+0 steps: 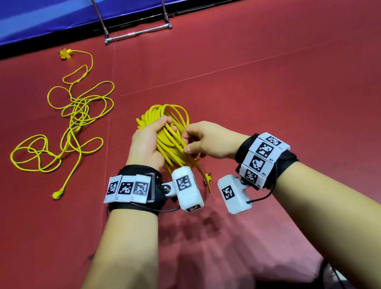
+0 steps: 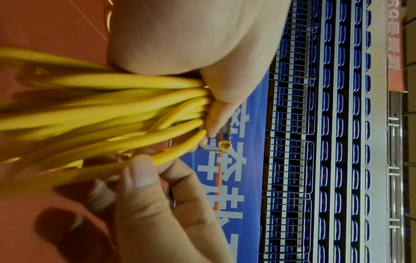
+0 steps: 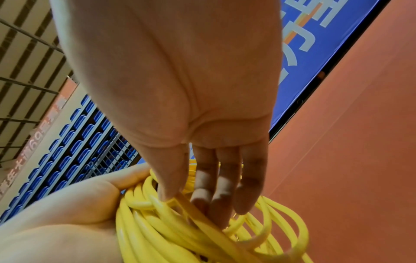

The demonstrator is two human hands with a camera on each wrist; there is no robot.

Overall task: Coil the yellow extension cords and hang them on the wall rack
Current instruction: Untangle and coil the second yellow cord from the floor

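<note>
2 hands on coiled cord (image 1: 171, 137): left hand (image 1: 147, 142) gripping, right hand (image 1: 204, 140) pinching 1 strand.

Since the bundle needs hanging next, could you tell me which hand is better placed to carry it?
Probably the left hand: it already grips the coiled cord, while the right hand only pinches one strand.

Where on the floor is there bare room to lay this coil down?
Bare red floor lies right of the coil held by the left hand and right hand, out to the rack foot. The left is crowded with the loose cord.
</note>
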